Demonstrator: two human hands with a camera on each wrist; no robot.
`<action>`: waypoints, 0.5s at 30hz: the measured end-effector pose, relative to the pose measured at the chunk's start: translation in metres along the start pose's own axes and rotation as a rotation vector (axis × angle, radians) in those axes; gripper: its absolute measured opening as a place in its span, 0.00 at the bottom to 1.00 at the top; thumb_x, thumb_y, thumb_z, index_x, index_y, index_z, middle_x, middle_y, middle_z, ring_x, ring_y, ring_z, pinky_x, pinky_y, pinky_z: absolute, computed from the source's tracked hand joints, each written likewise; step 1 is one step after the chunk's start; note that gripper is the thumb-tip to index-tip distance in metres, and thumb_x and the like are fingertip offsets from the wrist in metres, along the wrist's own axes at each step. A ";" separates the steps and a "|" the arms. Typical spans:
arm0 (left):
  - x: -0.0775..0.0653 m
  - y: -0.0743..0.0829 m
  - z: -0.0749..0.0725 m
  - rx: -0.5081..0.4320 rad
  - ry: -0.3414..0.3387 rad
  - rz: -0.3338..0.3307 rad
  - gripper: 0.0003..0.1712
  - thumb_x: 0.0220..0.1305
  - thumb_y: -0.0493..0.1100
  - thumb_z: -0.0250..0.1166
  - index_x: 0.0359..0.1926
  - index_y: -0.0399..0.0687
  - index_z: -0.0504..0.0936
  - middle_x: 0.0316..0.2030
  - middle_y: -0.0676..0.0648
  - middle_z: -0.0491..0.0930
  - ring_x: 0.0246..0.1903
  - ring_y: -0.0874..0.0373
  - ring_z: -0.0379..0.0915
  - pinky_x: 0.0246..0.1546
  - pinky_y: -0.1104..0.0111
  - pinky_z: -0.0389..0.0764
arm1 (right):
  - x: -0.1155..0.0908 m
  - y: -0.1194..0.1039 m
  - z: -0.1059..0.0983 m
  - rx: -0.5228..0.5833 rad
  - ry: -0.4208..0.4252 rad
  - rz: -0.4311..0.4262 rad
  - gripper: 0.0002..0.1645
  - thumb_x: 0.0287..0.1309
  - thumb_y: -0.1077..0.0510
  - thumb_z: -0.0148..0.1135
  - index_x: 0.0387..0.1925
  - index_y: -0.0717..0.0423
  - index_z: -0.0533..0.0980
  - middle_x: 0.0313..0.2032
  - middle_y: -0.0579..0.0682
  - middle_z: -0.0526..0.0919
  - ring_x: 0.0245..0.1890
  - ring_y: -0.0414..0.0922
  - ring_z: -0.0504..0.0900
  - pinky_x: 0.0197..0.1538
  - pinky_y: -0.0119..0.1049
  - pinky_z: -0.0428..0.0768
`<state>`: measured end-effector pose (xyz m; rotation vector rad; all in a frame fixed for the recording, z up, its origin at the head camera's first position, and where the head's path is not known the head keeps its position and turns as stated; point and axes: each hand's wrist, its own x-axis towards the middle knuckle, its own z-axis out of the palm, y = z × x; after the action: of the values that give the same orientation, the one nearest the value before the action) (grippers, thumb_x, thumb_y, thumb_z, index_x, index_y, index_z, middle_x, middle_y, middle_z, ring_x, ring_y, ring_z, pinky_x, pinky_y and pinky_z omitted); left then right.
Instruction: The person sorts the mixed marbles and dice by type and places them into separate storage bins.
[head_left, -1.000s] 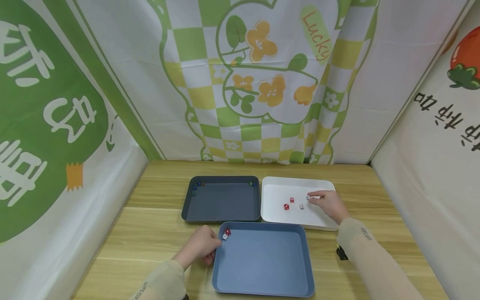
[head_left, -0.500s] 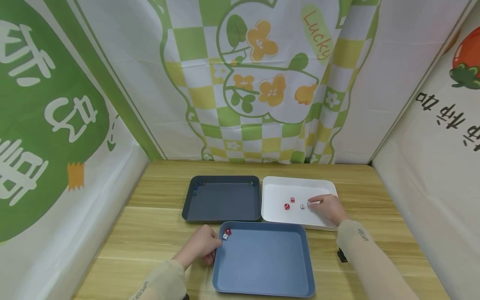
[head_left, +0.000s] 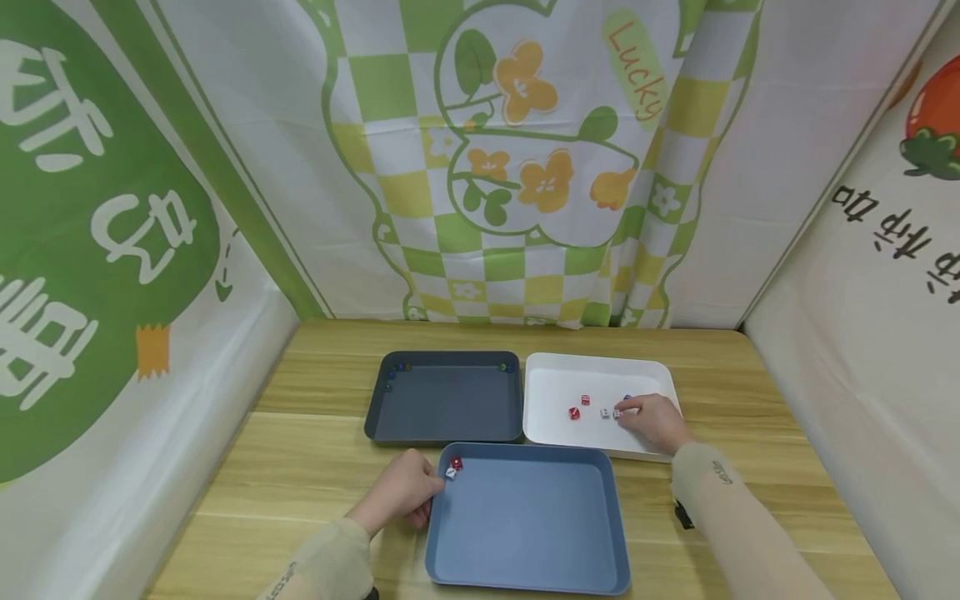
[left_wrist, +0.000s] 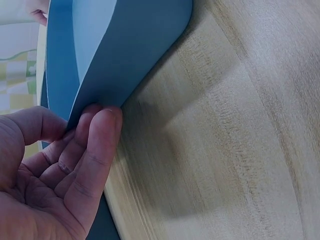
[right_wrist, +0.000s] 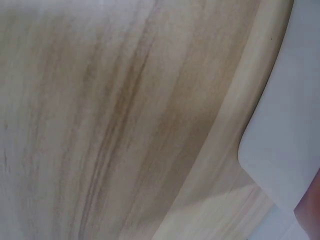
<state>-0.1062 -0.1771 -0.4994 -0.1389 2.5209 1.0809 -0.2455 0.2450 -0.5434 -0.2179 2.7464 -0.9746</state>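
In the head view my left hand (head_left: 405,487) pinches the left rim of the blue tray (head_left: 528,575). The left wrist view shows its thumb over the rim and its fingers against the outer wall. My right hand (head_left: 654,421) is inside the white tray (head_left: 600,362), its fingertips holding a white die (head_left: 617,414). Close to the left of that die lies another white die (head_left: 604,413). Two red dice, one (head_left: 586,400) behind the other (head_left: 574,413), sit further left. A small blue object (head_left: 627,398) is partly hidden behind the right hand.
A red die (head_left: 457,462) and a white die (head_left: 451,473) lie in the blue tray's back left corner. The dark grey tray (head_left: 442,425) behind it holds several small coloured balls along its edges. Curtains (head_left: 480,275) enclose the wooden table (head_left: 300,433).
My right hand has brought the white die toward the front of the white tray, beside the other white die. The blue object behind it has come into view. My left hand stays put.
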 end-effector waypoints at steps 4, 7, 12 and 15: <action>0.001 0.000 0.001 -0.004 -0.001 0.002 0.19 0.58 0.33 0.61 0.11 0.45 0.72 0.09 0.47 0.76 0.08 0.59 0.76 0.15 0.63 0.82 | -0.002 -0.002 -0.001 -0.019 -0.020 0.018 0.23 0.62 0.54 0.69 0.56 0.59 0.83 0.61 0.66 0.79 0.67 0.66 0.71 0.69 0.61 0.68; 0.001 -0.001 0.001 -0.001 0.001 0.004 0.19 0.58 0.33 0.61 0.11 0.44 0.73 0.09 0.48 0.76 0.08 0.59 0.76 0.15 0.63 0.82 | -0.004 -0.005 -0.002 -0.026 -0.024 0.026 0.25 0.64 0.52 0.68 0.59 0.59 0.81 0.62 0.65 0.79 0.66 0.65 0.72 0.69 0.61 0.68; 0.001 -0.001 0.000 0.005 -0.003 0.001 0.19 0.59 0.34 0.61 0.11 0.44 0.73 0.09 0.48 0.76 0.08 0.60 0.75 0.15 0.64 0.82 | -0.004 -0.018 -0.004 -0.008 -0.020 0.009 0.24 0.66 0.53 0.67 0.61 0.57 0.81 0.57 0.61 0.84 0.45 0.51 0.82 0.52 0.46 0.79; 0.001 -0.001 0.000 0.004 -0.003 0.000 0.19 0.59 0.34 0.62 0.12 0.44 0.74 0.09 0.48 0.76 0.08 0.60 0.76 0.15 0.64 0.82 | -0.002 -0.031 -0.004 0.048 -0.034 -0.008 0.24 0.67 0.54 0.66 0.62 0.57 0.80 0.46 0.57 0.88 0.30 0.43 0.74 0.35 0.36 0.73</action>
<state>-0.1071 -0.1773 -0.5008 -0.1367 2.5206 1.0751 -0.2420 0.2240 -0.5202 -0.2358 2.6897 -1.0281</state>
